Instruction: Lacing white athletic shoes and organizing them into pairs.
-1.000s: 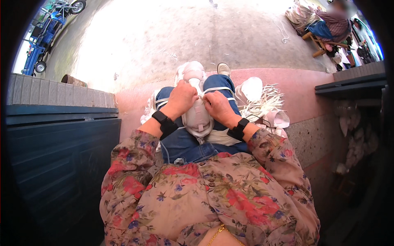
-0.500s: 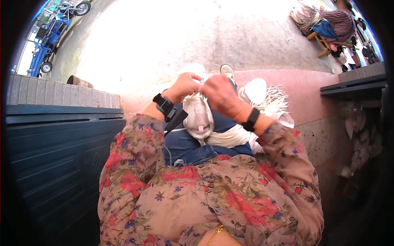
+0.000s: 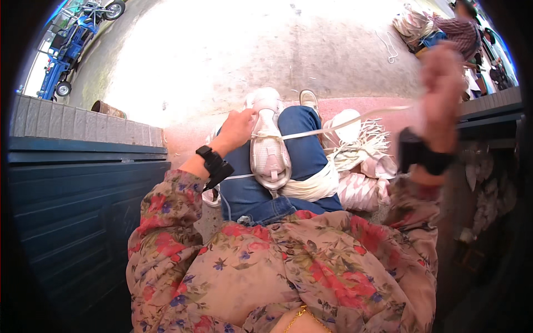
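Note:
A white and pale pink sneaker [image 3: 270, 158] rests between my knees, its heel toward me. My left hand [image 3: 239, 132] is closed at the sneaker's left edge near the lacing; its fingertips are partly hidden. From the lacing, a flat white shoelace [image 3: 327, 130] runs out to the right in a gently curved line. My right hand [image 3: 441, 91] is raised far off to the right, blurred by motion, closed around the lace's far end. A bundle of loose white laces [image 3: 311, 186] lies across my right thigh.
More white shoes [image 3: 363, 191] and a tangle of laces [image 3: 372, 136] lie beside my right leg. Dark blue cabinets [image 3: 83, 200] flank me. Ahead, a person [image 3: 458, 30] sits at the far right. A blue three-wheeled vehicle [image 3: 69, 53] stands at the far left.
My right hand has swung from above the sneaker far out to the right, drawing the shoelace with it. My left hand has shifted slightly left and down, staying at the sneaker.

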### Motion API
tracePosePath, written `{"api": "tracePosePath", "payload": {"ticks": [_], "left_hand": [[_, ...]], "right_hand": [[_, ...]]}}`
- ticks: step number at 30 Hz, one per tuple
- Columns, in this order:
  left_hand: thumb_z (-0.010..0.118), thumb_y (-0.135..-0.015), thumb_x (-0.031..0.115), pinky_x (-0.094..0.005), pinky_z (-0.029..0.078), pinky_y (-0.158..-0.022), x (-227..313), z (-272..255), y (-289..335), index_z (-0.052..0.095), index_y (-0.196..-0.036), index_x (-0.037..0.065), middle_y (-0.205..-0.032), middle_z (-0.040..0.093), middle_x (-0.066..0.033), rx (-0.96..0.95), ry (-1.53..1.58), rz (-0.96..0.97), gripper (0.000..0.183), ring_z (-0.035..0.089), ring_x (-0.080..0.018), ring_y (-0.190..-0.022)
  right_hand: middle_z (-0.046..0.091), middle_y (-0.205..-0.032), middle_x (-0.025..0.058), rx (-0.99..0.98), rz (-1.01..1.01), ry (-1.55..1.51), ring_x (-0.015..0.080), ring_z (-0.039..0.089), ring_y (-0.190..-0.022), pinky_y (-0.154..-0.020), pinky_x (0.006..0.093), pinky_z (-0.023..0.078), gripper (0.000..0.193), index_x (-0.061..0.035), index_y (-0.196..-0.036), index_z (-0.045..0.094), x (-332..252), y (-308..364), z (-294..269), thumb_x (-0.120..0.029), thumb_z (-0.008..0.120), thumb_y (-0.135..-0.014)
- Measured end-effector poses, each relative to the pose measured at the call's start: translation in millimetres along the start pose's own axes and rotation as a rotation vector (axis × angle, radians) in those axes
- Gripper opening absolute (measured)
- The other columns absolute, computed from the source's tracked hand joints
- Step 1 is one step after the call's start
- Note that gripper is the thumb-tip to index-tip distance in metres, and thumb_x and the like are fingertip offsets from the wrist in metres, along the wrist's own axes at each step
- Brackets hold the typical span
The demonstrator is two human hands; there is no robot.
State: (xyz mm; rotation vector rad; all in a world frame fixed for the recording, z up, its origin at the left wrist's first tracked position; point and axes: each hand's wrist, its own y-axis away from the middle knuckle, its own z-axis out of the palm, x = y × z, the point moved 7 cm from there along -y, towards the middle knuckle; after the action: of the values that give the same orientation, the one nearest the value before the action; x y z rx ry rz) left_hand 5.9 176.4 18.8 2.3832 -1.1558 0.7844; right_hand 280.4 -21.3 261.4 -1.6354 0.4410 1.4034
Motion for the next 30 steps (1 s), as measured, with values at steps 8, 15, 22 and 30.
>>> {"api": "tracePosePath", "payload": {"ticks": [8, 15, 22, 30], "left_hand": [[0.058, -0.074, 0.007, -0.0343, 0.04, -0.078, 4, 12, 27, 0.047, -0.117, 0.005, -0.078, 0.061, -0.0091, -0.077, -0.069, 0.102, 0.045, 0.048, -0.0273, -0.085], [0.055, -0.075, 0.007, -0.0364, 0.042, -0.072, -2, -1, 30, 0.049, -0.113, 0.004, -0.073, 0.057, -0.0117, 0.052, 0.023, 0.063, 0.039, 0.05, -0.0287, -0.076], [0.057, -0.075, 0.01, -0.0339, 0.043, -0.058, -6, -2, 26, 0.058, -0.095, 0.0, -0.069, 0.058, -0.0151, -0.029, 0.067, 0.16, 0.022, 0.055, -0.0256, -0.061], [0.049, -0.084, 0.021, -0.0331, 0.042, -0.065, -11, 5, 26, 0.059, -0.07, 0.001, -0.068, 0.059, -0.0112, -0.129, 0.338, -0.241, 0.026, 0.054, -0.0236, -0.062]], "right_hand": [[0.062, -0.075, 0.0173, -0.936, 0.404, 0.539, 0.0281, 0.062, -0.07, -0.064, 0.0353, 0.048, 0.021, -0.0057, -0.086, 0.065, 182, 201, 166, -0.02, 0.058, -0.073], [0.061, -0.074, 0.0174, -0.765, 0.331, 0.775, 0.0338, 0.059, -0.074, -0.066, 0.0421, 0.047, 0.018, -0.0069, -0.083, 0.062, 186, 218, 185, -0.02, 0.053, -0.076], [0.06, -0.07, 0.017, -0.736, 0.244, 0.84, 0.0328, 0.061, -0.07, -0.062, 0.0411, 0.047, 0.015, -0.0029, -0.076, 0.056, 192, 220, 194, -0.017, 0.052, -0.077], [0.059, -0.07, 0.017, -1.063, 0.014, 0.841, 0.0314, 0.06, -0.069, -0.061, 0.0388, 0.048, 0.01, -0.0012, -0.076, 0.053, 180, 239, 192, -0.009, 0.047, -0.077]]}}
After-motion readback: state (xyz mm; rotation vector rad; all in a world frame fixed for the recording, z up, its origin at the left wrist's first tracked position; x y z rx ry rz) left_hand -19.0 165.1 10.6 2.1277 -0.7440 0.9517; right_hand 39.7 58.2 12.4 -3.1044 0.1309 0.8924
